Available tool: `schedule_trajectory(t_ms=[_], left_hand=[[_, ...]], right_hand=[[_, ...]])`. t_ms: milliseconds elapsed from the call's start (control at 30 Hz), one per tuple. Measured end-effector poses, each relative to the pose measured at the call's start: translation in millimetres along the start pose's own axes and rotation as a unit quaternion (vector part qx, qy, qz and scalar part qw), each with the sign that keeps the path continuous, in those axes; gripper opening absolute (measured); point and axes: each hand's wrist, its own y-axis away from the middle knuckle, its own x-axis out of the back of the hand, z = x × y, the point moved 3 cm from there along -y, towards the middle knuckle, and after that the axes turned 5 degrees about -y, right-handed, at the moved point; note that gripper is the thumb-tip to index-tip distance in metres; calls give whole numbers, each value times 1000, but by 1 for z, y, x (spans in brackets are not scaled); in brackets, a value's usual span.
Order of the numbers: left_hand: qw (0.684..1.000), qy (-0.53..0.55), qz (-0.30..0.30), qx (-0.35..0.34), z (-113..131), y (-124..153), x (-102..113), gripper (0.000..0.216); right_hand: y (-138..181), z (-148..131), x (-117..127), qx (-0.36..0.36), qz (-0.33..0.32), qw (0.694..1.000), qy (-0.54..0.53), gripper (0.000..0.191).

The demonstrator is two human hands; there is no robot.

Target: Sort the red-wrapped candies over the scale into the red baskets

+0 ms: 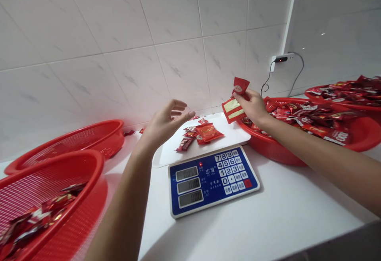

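My right hand (pixel 250 103) pinches small red snack packets over the right edge of the scale's white pan (pixel 172 152). One is a dark red packet (pixel 240 84) with a crimped edge; below it hangs a flat red-edged packet (pixel 233 109) with pale yellow panels. My left hand (pixel 166 124) hovers above the pan's left side, fingers apart and holding nothing. On the pan lies a loose pile of wrapped snacks, among them a larger orange-red packet (pixel 209 131) and slim dark red ones (pixel 185 144). In front is the scale's blue keypad and display panel (pixel 212 179).
A red basket (pixel 276 156) heaped with packets stands right of the scale, with another filled basket (pixel 354 100) behind it. Two red mesh baskets, a nearer one (pixel 89 197) and a farther one (pixel 114 134), stand at left. A tiled wall (pixel 125 74) closes the back.
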Motion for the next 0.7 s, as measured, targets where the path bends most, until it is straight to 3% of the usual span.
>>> schedule_trajectory(t_ms=[100,267,367,500,600,700], left_hand=[[999,-35,-23,12,-1,1,2,43],[959,-219,-159,84,-14,2,9,40],[932,-302,-187,71,-18,2,2,40],[917,-330,-217,61,-20,4,-10,22],[919,-317,-216,88,-21,8,6,18],[925,-322,-151,130,-22,15,42,17]], right_hand=[[0,-1,1,10,5,1000,12,13],[8,-15,0,74,-53,979,183,20],[14,-25,-6,100,-109,931,335,22],[16,-37,-25,135,-194,857,459,25],[17,-48,-49,166,-265,795,520,26],[18,-60,-77,186,-343,740,548,27]])
